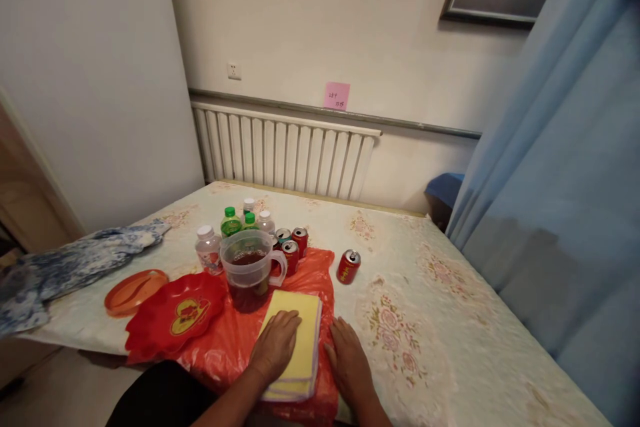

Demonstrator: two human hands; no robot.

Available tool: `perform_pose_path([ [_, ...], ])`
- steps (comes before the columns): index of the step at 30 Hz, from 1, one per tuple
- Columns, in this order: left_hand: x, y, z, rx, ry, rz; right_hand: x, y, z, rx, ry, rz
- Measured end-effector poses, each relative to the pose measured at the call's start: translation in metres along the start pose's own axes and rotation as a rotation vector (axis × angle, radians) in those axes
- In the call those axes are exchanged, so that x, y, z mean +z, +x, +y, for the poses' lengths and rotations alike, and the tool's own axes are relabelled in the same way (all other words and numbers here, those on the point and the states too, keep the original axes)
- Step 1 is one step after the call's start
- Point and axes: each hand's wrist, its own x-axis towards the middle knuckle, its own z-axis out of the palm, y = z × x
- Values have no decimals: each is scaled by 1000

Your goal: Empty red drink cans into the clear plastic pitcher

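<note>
The desk (450,293), with its flowered covering, is carrying everything, and both hands are resting at its near edge. Under the hands an orange plastic sheet (235,340) is lying, and on it a folded yellow cloth (300,330) is lying flat, its edges looking even; I judge the folding as mostly finished, with only pressing or smoothing remaining. To the left of the hands a red dish (175,317) with a heart picture is sitting, and further left an orange lid (135,290). Just beyond the hands a clear pitcher (250,270) with dark liquid is standing, uncovered. Behind it bottles (231,221) and red cans (300,240) are standing together, and one can (349,267) is standing apart, beyond the right hand.

The left hand (275,343) is lying open and flat on the yellow cloth, fingers spread, grasping nothing. The right hand (350,360) is also open, palm down on the plastic sheet, just beside the right edge of the cloth, holding nothing.
</note>
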Motion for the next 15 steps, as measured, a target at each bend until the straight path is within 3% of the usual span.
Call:
perform_pose_path([
  [15,4,-2,-2,8,55,27,4,0,1,1,26,-15],
])
